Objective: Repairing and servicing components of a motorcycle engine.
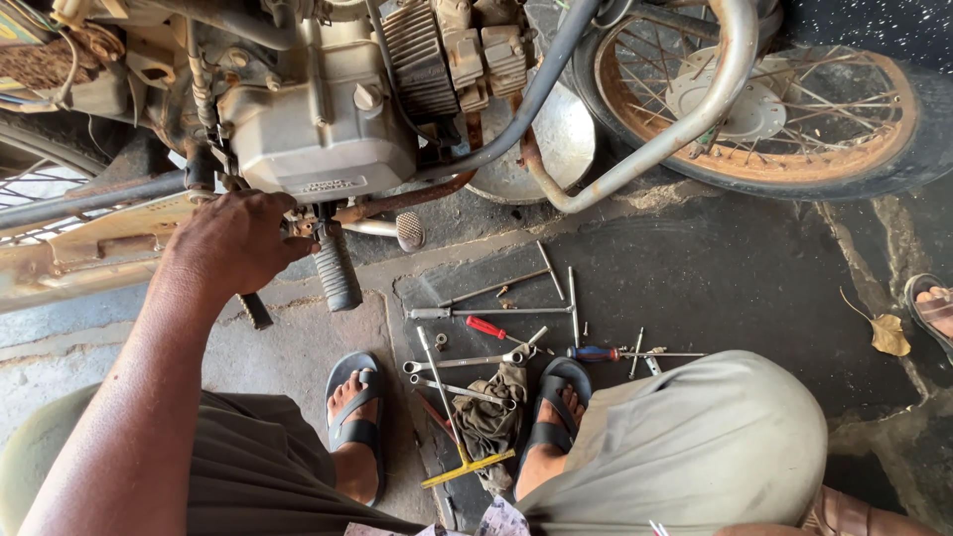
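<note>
My left hand (pixel 233 240) reaches under a motorcycle's grey engine case (pixel 318 149). Its fingers are curled around a dark bar (pixel 256 310) whose end sticks out below the fist. The ribbed rubber footpeg (pixel 336 268) hangs just right of the hand. My right hand is out of view. I am crouched in sandals, with my left foot (pixel 355 417) and right foot (pixel 556 417) on the ground on either side of a spread of tools.
On the dark floor lie T-handle wrenches (pixel 496 311), a red screwdriver (pixel 486 328), a blue-and-red screwdriver (pixel 596 353), spanners (pixel 462 365), a greasy rag (pixel 491 417) and a yellow-handled tool (pixel 467 467). A rusty spoked wheel (pixel 794 109) and a bent guard pipe (pixel 675 139) stand top right. Another person's sandalled foot (pixel 933 308) is at the right edge.
</note>
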